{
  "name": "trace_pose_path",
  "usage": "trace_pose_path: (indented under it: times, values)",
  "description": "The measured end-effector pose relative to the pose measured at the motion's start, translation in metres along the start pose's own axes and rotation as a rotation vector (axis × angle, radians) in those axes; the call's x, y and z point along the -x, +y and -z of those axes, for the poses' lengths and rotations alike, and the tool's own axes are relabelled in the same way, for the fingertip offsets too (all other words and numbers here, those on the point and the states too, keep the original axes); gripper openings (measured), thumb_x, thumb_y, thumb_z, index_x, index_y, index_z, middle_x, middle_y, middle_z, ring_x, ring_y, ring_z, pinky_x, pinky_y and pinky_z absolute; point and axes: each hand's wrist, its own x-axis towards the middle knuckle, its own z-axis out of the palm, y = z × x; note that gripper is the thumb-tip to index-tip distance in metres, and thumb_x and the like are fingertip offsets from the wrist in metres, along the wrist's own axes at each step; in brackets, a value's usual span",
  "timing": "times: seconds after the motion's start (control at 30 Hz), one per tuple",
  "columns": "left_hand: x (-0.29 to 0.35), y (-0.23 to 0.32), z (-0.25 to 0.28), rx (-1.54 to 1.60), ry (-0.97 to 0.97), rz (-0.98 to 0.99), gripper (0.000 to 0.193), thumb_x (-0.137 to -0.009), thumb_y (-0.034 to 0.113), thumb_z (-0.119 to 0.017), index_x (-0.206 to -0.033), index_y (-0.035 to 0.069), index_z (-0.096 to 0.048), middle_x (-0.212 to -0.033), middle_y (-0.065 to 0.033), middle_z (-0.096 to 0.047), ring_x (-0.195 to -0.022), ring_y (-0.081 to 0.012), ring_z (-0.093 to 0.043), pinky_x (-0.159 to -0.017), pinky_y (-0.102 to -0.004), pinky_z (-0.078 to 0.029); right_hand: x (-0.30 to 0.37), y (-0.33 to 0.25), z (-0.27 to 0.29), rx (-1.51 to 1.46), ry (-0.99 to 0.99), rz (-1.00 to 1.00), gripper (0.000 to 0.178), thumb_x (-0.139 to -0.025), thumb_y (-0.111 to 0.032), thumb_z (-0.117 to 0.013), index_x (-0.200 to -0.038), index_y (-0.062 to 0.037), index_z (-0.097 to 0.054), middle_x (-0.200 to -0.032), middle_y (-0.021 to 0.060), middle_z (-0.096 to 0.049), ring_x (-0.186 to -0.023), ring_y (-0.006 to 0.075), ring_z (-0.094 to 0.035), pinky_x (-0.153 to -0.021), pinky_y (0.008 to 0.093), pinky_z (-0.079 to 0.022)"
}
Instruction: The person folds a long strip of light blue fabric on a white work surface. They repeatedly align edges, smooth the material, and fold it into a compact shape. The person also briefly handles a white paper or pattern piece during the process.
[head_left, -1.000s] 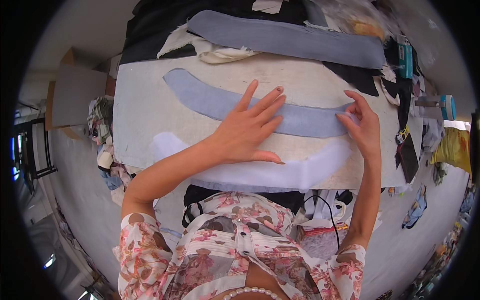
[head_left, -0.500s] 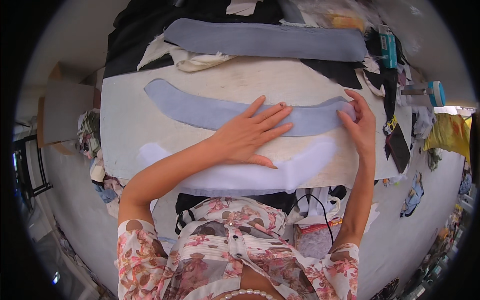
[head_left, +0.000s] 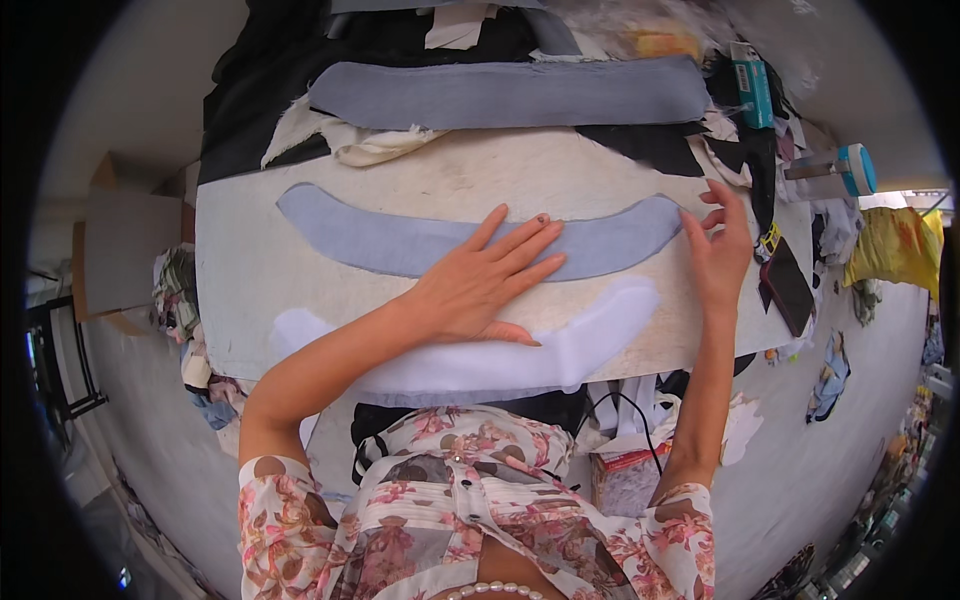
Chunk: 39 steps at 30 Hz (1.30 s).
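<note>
A curved blue-grey fabric piece (head_left: 365,238), shaped like a collar, lies flat across the middle of the table. My left hand (head_left: 490,275) rests spread on it just right of its centre, its fingers pressing the cloth and its thumb over a white curved piece (head_left: 605,325) on the near side. At the right tip of the blue-grey piece is my right hand (head_left: 718,245), thumb close to the tip and fingers apart, with nothing visible between them. Beneath the white piece, a blue-grey edge shows along the table's front.
Beyond lies another long blue-grey piece (head_left: 510,95) on black cloth (head_left: 265,110) and cream scraps (head_left: 385,147). To the right are a dark phone (head_left: 787,290), a teal box (head_left: 752,88) and a clear container with a blue lid (head_left: 858,170). Fabric scraps (head_left: 828,378) lie on the floor.
My right hand has come off the right end of the blue-grey piece, whose lifted edge now lies flat. My left hand stays spread on the cloth. The whole view has shifted slightly.
</note>
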Motion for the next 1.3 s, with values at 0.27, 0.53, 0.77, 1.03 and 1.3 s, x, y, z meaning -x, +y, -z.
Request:
trace_pose_path:
  times: [0.27,0.53,0.77,1.03,1.3]
  values:
    - [0.001,0.001,-0.001,-0.019,-0.008,0.007,0.099,-0.082,0.079,-0.034,-0.151,0.007,-0.029,-0.159,-0.0171,-0.019,-0.148,-0.0306,-0.014,-0.120,-0.0527,-0.002,-0.017,0.006,-0.018,-0.476,-0.307,-0.228,0.021,-0.094,-0.019,-0.060,-0.098,0.0007,-0.066,-0.081,0.0028,-0.065,-0.066,0.0068,-0.052,-0.060,0.0215,-0.043]
    - [0.000,0.004,-0.006,0.017,0.033,0.008,0.097,-0.083,0.077,-0.036,-0.150,0.008,-0.030,-0.159,-0.0187,-0.019,-0.148,-0.0317,-0.014,-0.119,-0.0549,-0.002,-0.032,0.008,-0.010,-0.451,-0.295,-0.256,0.019,-0.094,-0.018,-0.060,-0.100,-0.0008,-0.066,-0.081,0.0023,-0.065,-0.066,0.0056,-0.054,-0.059,0.0194,-0.041]
    - [0.014,0.010,-0.004,0.086,0.219,-0.025,0.086,-0.088,0.070,-0.038,-0.149,0.011,-0.033,-0.158,-0.0220,-0.018,-0.148,-0.0353,-0.014,-0.116,-0.0600,0.000,-0.034,-0.063,-0.022,-0.467,-0.241,0.054,0.010,-0.091,-0.009,-0.065,-0.098,-0.0020,-0.066,-0.081,-0.0002,-0.064,-0.072,0.0057,-0.057,-0.062,0.0186,-0.043]
    - [0.067,0.003,0.028,0.102,0.561,0.103,0.040,-0.085,0.035,-0.067,-0.113,0.007,-0.063,-0.128,-0.0171,-0.053,-0.137,-0.0345,-0.037,-0.112,-0.0616,-0.021,-0.075,-0.220,-0.173,-0.359,-0.363,0.543,0.015,-0.078,-0.010,-0.073,-0.089,-0.0021,-0.067,-0.081,0.0067,-0.066,-0.070,0.0162,-0.061,-0.065,0.0291,-0.048]
    - [0.117,-0.027,0.041,0.285,0.915,0.422,0.014,-0.079,0.010,-0.071,-0.093,0.007,-0.068,-0.098,-0.0068,-0.069,-0.114,-0.0330,-0.060,-0.097,-0.0492,-0.042,-0.088,-0.237,-0.235,0.062,-0.194,0.632,0.010,-0.081,-0.012,-0.068,-0.088,-0.0053,-0.070,-0.089,0.0112,-0.068,-0.081,0.0311,-0.065,-0.070,0.0380,-0.050]
